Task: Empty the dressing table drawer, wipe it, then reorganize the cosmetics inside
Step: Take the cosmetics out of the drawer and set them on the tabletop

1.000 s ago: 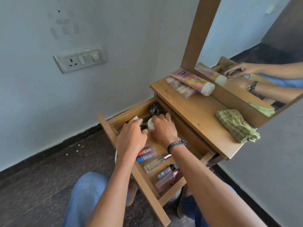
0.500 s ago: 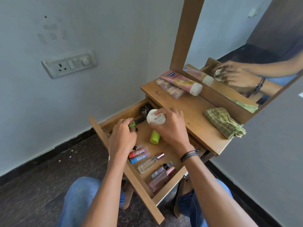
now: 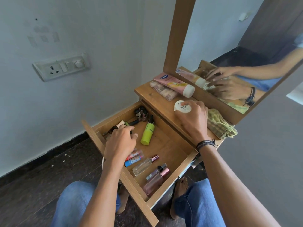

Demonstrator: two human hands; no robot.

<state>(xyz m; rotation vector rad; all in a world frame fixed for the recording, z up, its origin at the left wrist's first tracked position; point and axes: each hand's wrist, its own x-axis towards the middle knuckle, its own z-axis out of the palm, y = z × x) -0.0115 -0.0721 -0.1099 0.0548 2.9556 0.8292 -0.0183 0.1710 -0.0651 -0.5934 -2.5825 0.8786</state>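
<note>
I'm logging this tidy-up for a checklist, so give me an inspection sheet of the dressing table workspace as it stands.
Surface: wooden tabletop; open wooden drawer below it.
Job's things: white round jar held over the tabletop; lime green bottle, clear glass perfume bottle, dark nail polish bottles in the drawer.
Clutter: pink tube, green checked cloth on the tabletop.
Grippers: right hand grips the jar; left hand over small items in the drawer, grip hidden.
Cables: nothing seen.
Surroundings: white wall switch plate, mirror, dark floor.

White jar (image 3: 182, 107) in the right grip (image 3: 193, 118), out of the drawer (image 3: 164, 145), now over the tabletop (image 3: 157, 97).
</note>
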